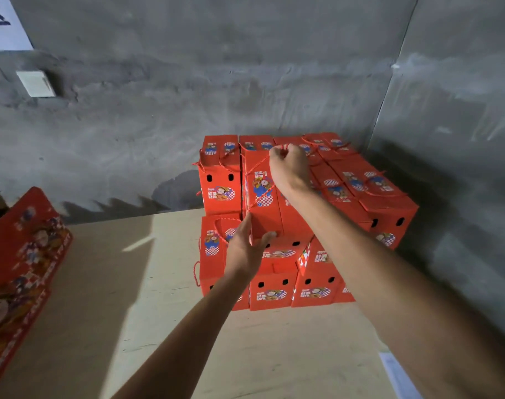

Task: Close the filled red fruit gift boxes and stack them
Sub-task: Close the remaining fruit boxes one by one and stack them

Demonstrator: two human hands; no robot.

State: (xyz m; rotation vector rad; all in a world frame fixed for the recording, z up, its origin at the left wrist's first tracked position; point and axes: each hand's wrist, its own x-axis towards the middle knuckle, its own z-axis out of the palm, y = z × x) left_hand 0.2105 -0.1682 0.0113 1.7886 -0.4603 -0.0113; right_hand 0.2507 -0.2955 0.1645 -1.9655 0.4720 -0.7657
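The fingers (277, 153) of my right hand (287, 168) are curled tight around the red cord handle (262, 161) of a red gift box (270, 208), slightly above frame centre. The cord runs taut from my fist down the box's left edge. My left hand (245, 249) is spread open below it, fingers straight, pressing against the lower left corner of the same box, with the thumb resting on its near face.

The held box is closed and tilted, its near end resting on the stack of red gift boxes (369, 194) at centre right of the frame. The stack shows two layers; every visible box is closed, with round holes in the end panels and cord handles lying on top. The stack stands on a pale wooden floor panel (130, 298) in the corner of grey concrete walls (188, 82).

At the left edge of the frame lie flat, unfolded red cartons (21, 269). A white switch plate (36, 83) sits on the wall at upper left.
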